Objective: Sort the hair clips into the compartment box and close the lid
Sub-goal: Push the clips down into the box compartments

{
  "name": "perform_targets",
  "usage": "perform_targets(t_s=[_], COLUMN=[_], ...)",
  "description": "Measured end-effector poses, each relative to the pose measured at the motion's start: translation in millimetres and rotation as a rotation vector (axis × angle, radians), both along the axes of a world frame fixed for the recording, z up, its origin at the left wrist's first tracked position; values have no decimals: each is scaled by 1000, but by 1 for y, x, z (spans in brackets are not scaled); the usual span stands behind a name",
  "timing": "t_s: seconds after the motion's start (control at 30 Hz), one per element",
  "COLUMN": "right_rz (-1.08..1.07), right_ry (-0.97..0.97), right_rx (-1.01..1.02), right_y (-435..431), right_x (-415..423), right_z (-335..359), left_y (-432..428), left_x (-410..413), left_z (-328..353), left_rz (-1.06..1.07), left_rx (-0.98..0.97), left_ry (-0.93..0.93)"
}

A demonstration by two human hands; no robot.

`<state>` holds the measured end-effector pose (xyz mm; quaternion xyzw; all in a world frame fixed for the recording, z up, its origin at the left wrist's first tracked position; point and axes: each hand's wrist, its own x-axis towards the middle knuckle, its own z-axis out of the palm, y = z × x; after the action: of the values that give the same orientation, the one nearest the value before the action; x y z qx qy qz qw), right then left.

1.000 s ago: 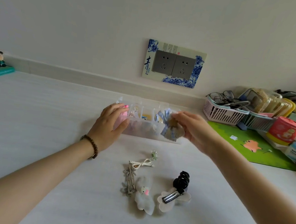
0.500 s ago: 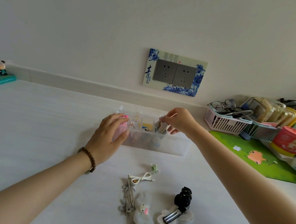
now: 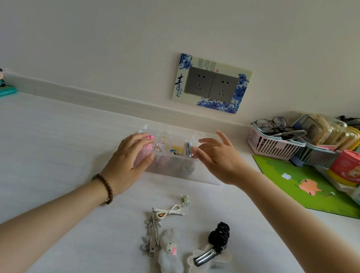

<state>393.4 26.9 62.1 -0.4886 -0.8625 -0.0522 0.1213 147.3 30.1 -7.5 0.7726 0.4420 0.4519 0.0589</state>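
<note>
White table, centre frame: left hand grips translucent plastic compartment box; right hand hovers above, fingers spread, empty; plush, metal and claw hair clips lie lower centre, nearest it.

Soft, even, dimmish daylight; faint shadows, wide-angle bending at edges, slight overall softness.

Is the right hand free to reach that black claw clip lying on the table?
Probably yes. The right hand is open and empty above the compartment box, and the black claw clip lies uncovered on the table nearer the person, with nothing between them.
</note>
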Motion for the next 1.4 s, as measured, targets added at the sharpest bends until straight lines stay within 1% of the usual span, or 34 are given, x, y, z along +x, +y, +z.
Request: perform_targets(t_s=[0.07,0.17,0.2,0.3,0.43,0.57,0.63,0.73,0.8,0.93,1.03,1.23,1.33,1.4], right_rz=[-7,-16,-10,13,-9,-40,-29,48,106,116,114,86,56,37], right_ry=[17,184,209,200,158,140,246,497,515,363,360,359,447,551], right_rx=[15,87,82,-15,-40,-124,-120,-122,-242,-582,-675,-683,-645,-584], right_y=[2,3,3,5,9,4,-6,-36,-59,-91,-103,-108,-102,-95], right_x=[-1,-1,0,0,3,0,0,7,16,37,46,45,46,46], right_z=[2,0,-2,-9,-13,-11,-4,9,15,10,-1,-16,-17,-16], left_y=[0,0,0,0,1,0,-2,-5,-8,-13,-14,-18,-18,-17], left_x=[0,0,0,0,-1,-1,0,0,2,5,5,5,5,5], left_z=[0,0,0,0,-1,0,2,5,7,8,10,11,11,10], left_rz=[5,3,4,6,5,6,12,33,53,42,32,23,26,31], left_rx=[-3,-7,-8,4,15,7,-13,8,48,57,58,50,44,46], left_ry=[-1,3,5,10,9,17,23,56,112,200,212,200,202,198])
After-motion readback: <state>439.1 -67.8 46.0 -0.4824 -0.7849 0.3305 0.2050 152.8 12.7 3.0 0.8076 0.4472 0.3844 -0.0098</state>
